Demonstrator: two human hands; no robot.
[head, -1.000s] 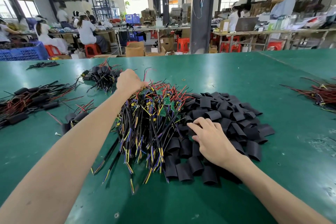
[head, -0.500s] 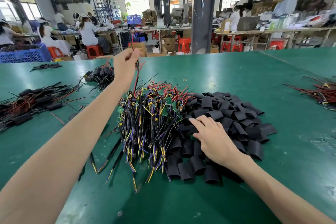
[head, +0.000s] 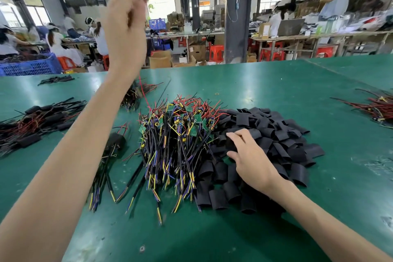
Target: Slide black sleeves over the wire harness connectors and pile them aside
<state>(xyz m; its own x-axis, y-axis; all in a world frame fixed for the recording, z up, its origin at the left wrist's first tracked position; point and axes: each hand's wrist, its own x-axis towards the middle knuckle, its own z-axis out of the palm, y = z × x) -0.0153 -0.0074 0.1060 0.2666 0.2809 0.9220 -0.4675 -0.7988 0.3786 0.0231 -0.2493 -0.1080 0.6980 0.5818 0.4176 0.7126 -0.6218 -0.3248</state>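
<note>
Head view, over a green table (head: 265,83).

Far left: a loose pile of sleeved harnesses (head: 32,121), black and red leads, lying flat near the table's left edge. Beyond it is a small dark bundle (head: 55,80). Off the table stands a blue crate (head: 29,67).

The left arm crosses the frame on a diagonal from bottom left. Left hand (head: 125,27) is high above the table, back of the hand to the camera, fingers curled in tight; blurred. A thin red wire (head: 143,93) runs from below the wrist down into the central pile. The hand appears to grip its upper end, but the contact itself is hidden. Behind the forearm is a small cluster of wires (head: 133,97). Beneath the forearm, a lone sleeved harness (head: 116,141) lies on the table.

Centre: the wire harness pile (head: 174,144). It has many black leads with yellow, blue and purple tips pointing at the camera, and small green boards and red leads at the far end.

Touching its right side is the heap of black sleeves (head: 276,134), short flattened tubes lying loose. Right hand (head: 251,157) sits palm down on the heap's left part. Index finger and thumb pinch one sleeve (head: 230,144); the other fingers are loosely bent over the heap.

Far right, well apart: a red-wire bundle (head: 376,108) near the table's edge.
</note>
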